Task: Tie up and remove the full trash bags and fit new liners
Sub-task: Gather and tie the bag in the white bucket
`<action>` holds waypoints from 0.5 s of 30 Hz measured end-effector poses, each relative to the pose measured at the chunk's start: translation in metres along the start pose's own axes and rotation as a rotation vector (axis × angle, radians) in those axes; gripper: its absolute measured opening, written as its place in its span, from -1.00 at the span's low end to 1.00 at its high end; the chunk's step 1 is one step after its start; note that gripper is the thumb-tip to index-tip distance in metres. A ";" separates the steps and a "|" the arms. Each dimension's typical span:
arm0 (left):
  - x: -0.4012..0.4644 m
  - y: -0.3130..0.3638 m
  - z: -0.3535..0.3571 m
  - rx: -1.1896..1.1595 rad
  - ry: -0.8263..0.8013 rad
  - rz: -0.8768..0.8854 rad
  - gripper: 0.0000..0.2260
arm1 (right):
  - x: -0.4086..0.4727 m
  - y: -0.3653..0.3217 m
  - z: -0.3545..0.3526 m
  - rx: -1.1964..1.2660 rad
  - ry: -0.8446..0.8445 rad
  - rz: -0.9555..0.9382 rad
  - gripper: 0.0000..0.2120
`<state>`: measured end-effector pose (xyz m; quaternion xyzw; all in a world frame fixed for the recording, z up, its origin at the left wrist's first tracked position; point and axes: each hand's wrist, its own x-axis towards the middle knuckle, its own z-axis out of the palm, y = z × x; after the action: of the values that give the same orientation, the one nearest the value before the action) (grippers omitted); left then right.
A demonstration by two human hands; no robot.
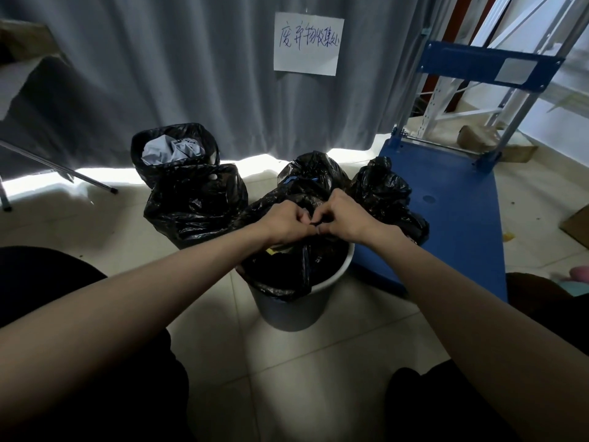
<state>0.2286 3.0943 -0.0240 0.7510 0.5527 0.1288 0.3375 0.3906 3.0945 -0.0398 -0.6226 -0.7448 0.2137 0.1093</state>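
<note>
A white round bin point(288, 309) stands on the tiled floor in front of me with a full black trash bag point(287, 266) in it. My left hand point(287, 223) and my right hand point(342, 218) meet just above the bin, each with fingers curled round the gathered top edges of this bag. Behind the bin sits a tied black bag point(310, 173) with a blue strip on it. Another tied black bag point(387, 193) rests at the right on the cart. To the left lies a further black bag point(197, 202).
A second bin point(175, 148) with a black liner and crumpled paper stands at the back left by the grey curtain point(191, 74). A blue platform cart point(452, 199) is at the right. A paper sign point(307, 43) hangs on the curtain. Cardboard point(577, 224) lies far right.
</note>
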 end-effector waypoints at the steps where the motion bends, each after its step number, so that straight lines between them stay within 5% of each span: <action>1: -0.002 0.001 0.001 -0.007 0.006 -0.001 -0.82 | 0.002 0.000 0.000 0.004 0.026 0.001 -0.92; 6: -0.014 -0.001 0.015 0.215 -0.003 -0.008 -0.59 | 0.003 0.002 -0.006 0.031 0.082 0.052 -0.74; 15: -0.034 -0.004 0.010 0.482 -0.111 -0.014 -0.80 | 0.001 0.011 -0.010 -0.033 0.031 0.208 -0.86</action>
<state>0.2186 3.0599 -0.0278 0.8120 0.5531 -0.0507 0.1794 0.4041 3.0993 -0.0355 -0.7014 -0.6779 0.2020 0.0876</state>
